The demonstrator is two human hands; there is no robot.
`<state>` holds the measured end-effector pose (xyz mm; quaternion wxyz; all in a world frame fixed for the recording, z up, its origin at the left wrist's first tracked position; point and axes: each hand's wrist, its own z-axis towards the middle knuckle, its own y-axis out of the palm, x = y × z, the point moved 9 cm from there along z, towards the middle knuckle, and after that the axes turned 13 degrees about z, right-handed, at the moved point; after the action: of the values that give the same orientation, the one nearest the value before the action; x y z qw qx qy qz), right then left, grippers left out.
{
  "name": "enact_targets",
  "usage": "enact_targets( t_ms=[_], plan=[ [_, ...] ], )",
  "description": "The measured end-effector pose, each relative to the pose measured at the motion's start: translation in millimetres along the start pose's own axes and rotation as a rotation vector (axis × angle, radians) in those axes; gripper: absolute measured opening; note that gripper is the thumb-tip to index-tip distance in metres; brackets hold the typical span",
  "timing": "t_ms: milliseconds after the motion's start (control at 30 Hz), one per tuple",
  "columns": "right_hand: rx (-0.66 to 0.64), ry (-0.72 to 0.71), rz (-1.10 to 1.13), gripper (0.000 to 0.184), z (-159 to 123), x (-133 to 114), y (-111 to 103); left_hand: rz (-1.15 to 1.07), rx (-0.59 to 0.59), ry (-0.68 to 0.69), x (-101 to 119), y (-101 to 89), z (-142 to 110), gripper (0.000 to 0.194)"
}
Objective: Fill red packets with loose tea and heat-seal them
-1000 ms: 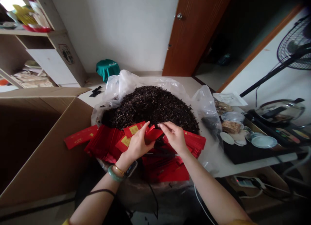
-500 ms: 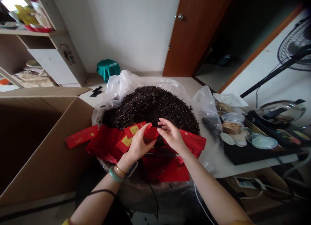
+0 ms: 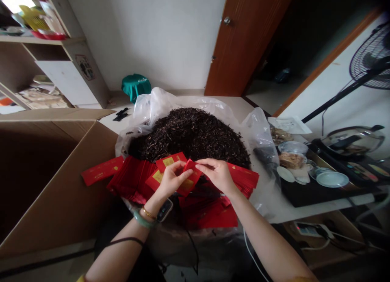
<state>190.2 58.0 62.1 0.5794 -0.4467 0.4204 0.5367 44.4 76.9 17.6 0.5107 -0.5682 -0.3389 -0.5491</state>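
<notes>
Between both hands is a small red packet (image 3: 193,174), its top edge pinched. My left hand (image 3: 173,177) is closed on its left side, thumb in front. At the upper right edge, my right hand (image 3: 215,173) pinches it with thumb and fingers. Behind them rises a heap of dark loose tea leaves (image 3: 189,129) in a clear plastic bag (image 3: 158,99). Red packets with gold labels (image 3: 169,160) lie at the left hand. A stack of red packets (image 3: 131,178) stands further left, and more red packets (image 3: 210,211) lie below the hands.
An open cardboard box (image 3: 67,184) stands at the left. On the right, a tea tray (image 3: 304,196) carries a lidded bowl, dishes and a glass kettle (image 3: 353,139). A teal-covered stool (image 3: 136,87) is by the wall. A standing fan (image 3: 370,58) is at the far right.
My right hand has closed from spread fingers into a pinch on the red packet's edge. The packet has turned, showing more of its front below the left thumb.
</notes>
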Motion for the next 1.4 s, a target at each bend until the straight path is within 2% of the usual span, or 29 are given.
enact_targets(
  t_ms=[167, 367, 500, 633, 733, 867, 933, 1067, 1133, 1233, 1300, 1400],
  plan=[
    [-0.078, 0.066, -0.046, 0.026, -0.8, 9.5, 7.7, -0.129, 0.035, -0.075, -6.4, -1.3, -0.1, 0.042],
    [-0.070, 0.022, -0.150, 0.030, -1.6, 6.1, 7.5, -0.146, -0.014, -0.080, -4.0, 1.3, -0.5, 0.039],
    [0.017, 0.001, -0.162, 0.031, -1.9, 5.5, 1.9, 0.080, 0.073, 0.065, 5.6, -6.0, -1.8, 0.042],
    [0.083, -0.022, -0.106, 0.024, -5.5, 6.3, 1.1, 0.506, 0.188, 0.288, 18.8, -6.1, -8.4, 0.068],
    [0.060, -0.164, -0.177, 0.017, -9.9, -8.2, 7.3, 0.684, 0.220, 0.366, 19.2, -1.6, -11.2, 0.064],
    [0.033, -0.437, -0.406, 0.024, -19.1, -36.5, 15.2, 0.728, 0.243, 0.442, 23.5, -1.0, -13.7, 0.061],
    [0.046, -0.551, -0.536, 0.022, -24.1, -45.9, 18.5, 0.756, 0.247, 0.480, 27.6, -0.7, -15.1, 0.060],
    [0.089, -0.662, -0.730, 0.011, -30.9, -52.9, 24.8, 0.854, 0.225, 0.552, 32.9, 4.4, -17.1, 0.059],
    [0.063, -0.671, -0.756, 0.014, -32.2, -52.3, 29.4, 0.895, 0.220, 0.566, 32.7, 6.8, -17.2, 0.059],
    [-0.043, -0.630, -0.677, 0.017, -31.3, -45.9, 35.8, 0.920, 0.221, 0.565, 31.5, 8.7, -17.1, 0.058],
    [-0.089, -0.548, -0.609, 0.015, -28.1, -37.3, 36.0, 0.927, 0.224, 0.555, 30.9, 9.1, -17.1, 0.057],
    [-0.075, -0.395, -0.554, 0.012, -23.1, -22.9, 30.8, 0.927, 0.232, 0.546, 31.1, 9.1, -18.0, 0.055]
  ],
)
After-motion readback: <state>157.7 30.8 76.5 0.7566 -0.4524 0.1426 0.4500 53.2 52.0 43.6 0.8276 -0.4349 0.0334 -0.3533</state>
